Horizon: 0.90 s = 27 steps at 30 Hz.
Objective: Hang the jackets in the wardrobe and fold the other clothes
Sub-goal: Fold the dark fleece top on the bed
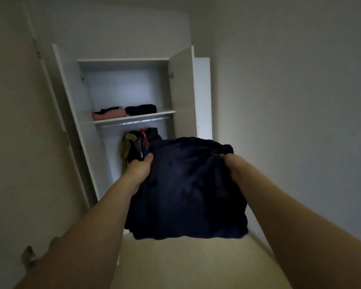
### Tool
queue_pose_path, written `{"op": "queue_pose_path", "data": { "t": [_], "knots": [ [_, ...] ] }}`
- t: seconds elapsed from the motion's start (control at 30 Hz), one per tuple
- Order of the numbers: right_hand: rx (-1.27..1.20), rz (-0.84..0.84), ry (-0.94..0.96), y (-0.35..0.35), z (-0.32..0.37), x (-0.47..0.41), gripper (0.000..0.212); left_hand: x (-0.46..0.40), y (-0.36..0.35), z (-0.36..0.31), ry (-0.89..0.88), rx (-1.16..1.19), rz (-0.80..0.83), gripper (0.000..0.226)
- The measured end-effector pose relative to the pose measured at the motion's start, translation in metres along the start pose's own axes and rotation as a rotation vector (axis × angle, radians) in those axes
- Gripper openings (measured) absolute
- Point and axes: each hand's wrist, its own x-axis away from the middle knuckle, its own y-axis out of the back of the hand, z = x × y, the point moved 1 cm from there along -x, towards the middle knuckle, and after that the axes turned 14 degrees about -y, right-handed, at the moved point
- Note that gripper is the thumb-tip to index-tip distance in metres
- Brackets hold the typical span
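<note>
on my left the wardrobe (131, 90) stands open, folded clothes (124, 112) on its shelf, jackets (139, 142) hanging below. my left hand (139, 170) and right hand (234, 166), set apart, each grip a side of the dark navy garment (188, 188) held up before the wardrobe.
</note>
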Motion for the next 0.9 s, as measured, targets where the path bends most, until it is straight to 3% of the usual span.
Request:
{"op": "queue_pose_path", "data": {
  "t": [0.17,0.33,0.47,0.57,0.7,0.8,0.9],
  "knots": [
    [0.077,0.059,0.082,-0.117,0.085,-0.107,0.053,-0.140,0.062,0.007,-0.014,-0.059,-0.142,0.079],
    [0.140,0.197,0.000,-0.232,0.142,-0.210,0.070,-0.270,0.121,0.038,0.008,-0.116,-0.228,0.077],
    [0.061,0.407,-0.038,-0.309,0.184,-0.288,0.023,-0.373,0.161,0.077,0.018,-0.115,-0.273,0.069],
    [0.012,0.446,-0.003,-0.373,0.226,-0.350,0.010,-0.472,0.190,0.094,-0.001,-0.085,-0.299,0.065],
    [-0.068,0.350,0.136,-0.450,0.308,-0.429,0.049,-0.613,0.219,0.080,-0.096,-0.095,-0.343,0.043],
    [-0.008,0.494,0.196,-0.492,0.365,-0.483,0.040,-0.710,0.236,0.070,-0.062,-0.143,-0.340,0.056],
    [0.017,0.527,0.243,-0.533,0.418,-0.549,0.049,-0.800,0.249,0.066,-0.068,-0.178,-0.355,0.056]
  ]
}}
